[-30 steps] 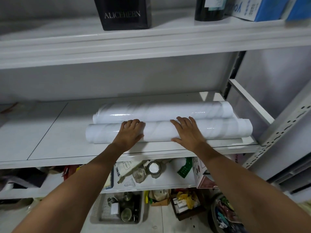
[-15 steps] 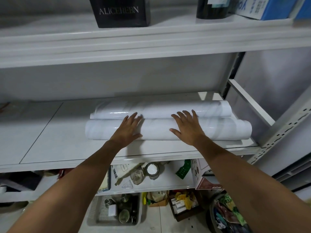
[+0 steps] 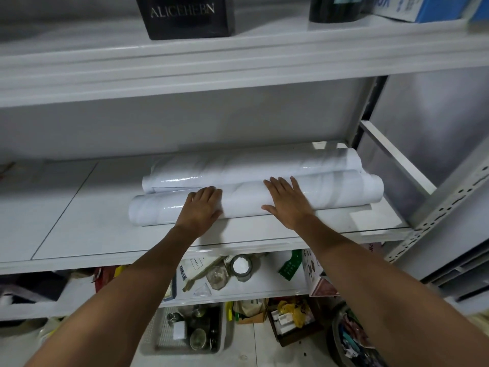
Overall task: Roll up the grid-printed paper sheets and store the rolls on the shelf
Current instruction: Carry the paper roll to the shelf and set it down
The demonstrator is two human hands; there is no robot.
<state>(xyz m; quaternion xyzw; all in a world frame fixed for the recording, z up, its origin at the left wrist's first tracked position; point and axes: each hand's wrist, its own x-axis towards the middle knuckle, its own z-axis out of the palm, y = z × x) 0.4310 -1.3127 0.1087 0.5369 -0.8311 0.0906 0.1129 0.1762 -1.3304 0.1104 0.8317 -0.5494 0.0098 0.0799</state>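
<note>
Front roll (image 3: 344, 193), pressed against the back roll (image 3: 251, 168) by the open-palmed left hand (image 3: 201, 207) and right hand (image 3: 288, 202), could uncurl or roll off the shelf (image 3: 105, 234) once released.

Middle shelf (image 3: 79, 221), right half: front roll (image 3: 246, 200) and rear roll (image 3: 251, 168) lying lengthwise, side by side, touching. Left hand (image 3: 202, 207) and right hand (image 3: 287, 202) rest on front roll. Upper shelf (image 3: 238, 56): box (image 3: 188, 17) left, bottle (image 3: 334, 7) right.
</note>
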